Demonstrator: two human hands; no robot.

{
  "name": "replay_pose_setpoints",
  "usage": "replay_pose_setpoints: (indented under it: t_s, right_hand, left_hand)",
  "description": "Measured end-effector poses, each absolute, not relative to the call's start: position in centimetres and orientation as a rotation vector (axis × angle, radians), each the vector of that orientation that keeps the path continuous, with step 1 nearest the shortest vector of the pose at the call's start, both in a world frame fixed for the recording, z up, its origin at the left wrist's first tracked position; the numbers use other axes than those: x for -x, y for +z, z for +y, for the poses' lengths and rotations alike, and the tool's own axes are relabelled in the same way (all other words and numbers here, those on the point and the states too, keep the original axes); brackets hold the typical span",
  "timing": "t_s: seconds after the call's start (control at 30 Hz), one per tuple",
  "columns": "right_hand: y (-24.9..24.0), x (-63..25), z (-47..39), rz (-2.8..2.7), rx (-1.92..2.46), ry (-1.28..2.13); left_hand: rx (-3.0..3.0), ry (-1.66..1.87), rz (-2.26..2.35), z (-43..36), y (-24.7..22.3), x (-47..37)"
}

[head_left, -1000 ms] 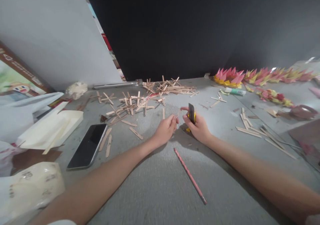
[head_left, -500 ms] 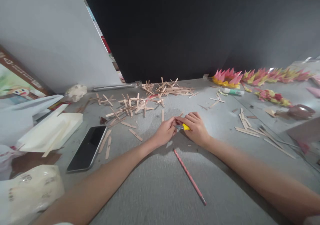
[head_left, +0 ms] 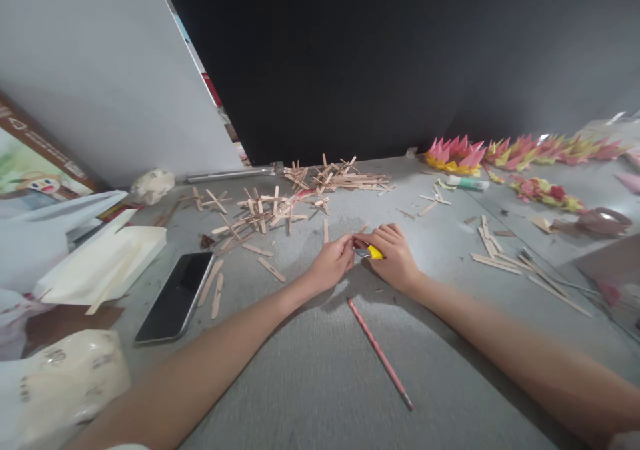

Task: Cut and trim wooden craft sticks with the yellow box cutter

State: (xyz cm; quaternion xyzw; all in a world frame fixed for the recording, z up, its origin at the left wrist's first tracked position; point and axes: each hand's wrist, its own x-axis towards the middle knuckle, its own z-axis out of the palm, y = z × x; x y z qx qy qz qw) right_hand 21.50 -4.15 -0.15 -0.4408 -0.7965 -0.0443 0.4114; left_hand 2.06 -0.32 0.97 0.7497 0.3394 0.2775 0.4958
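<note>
My left hand [head_left: 333, 262] is closed just left of centre, its fingertips meeting those of my right hand; what it pinches is hidden. My right hand [head_left: 393, 258] grips a yellow utility knife [head_left: 375, 253], whose grey blade end points toward my left fingers. One wooden craft stick [head_left: 326, 231] shows just beyond my left hand, and the tip of another stick [head_left: 364, 227] shows past my right fingers. Below both hands, a pink pencil [head_left: 380, 353] lies slantwise on the grey table [head_left: 300, 383].
Crossed craft sticks [head_left: 260, 211] are heaped at the back. On the left lie a phone [head_left: 175, 297], a white paper tray [head_left: 150, 240] and a plastic bag [head_left: 75, 377]. Rightward are pink-and-yellow folded paper pieces [head_left: 455, 155], a glue stick [head_left: 467, 183], tape [head_left: 603, 221] and loose sticks [head_left: 495, 263].
The knife has tilted and shifted slightly to the right with my right hand, its blade drawn a little away from my left fingers. Everything else stays in place.
</note>
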Motion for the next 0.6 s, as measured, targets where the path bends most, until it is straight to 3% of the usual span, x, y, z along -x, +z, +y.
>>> replay_pose_setpoints:
  t_s: [0.6]
  right_hand:
    - [-0.22,-21.11,-3.95,-1.892,1.204,0.041]
  left_hand:
    - [-1.963,0.625,0.882,-0.52,1.52,-2.17]
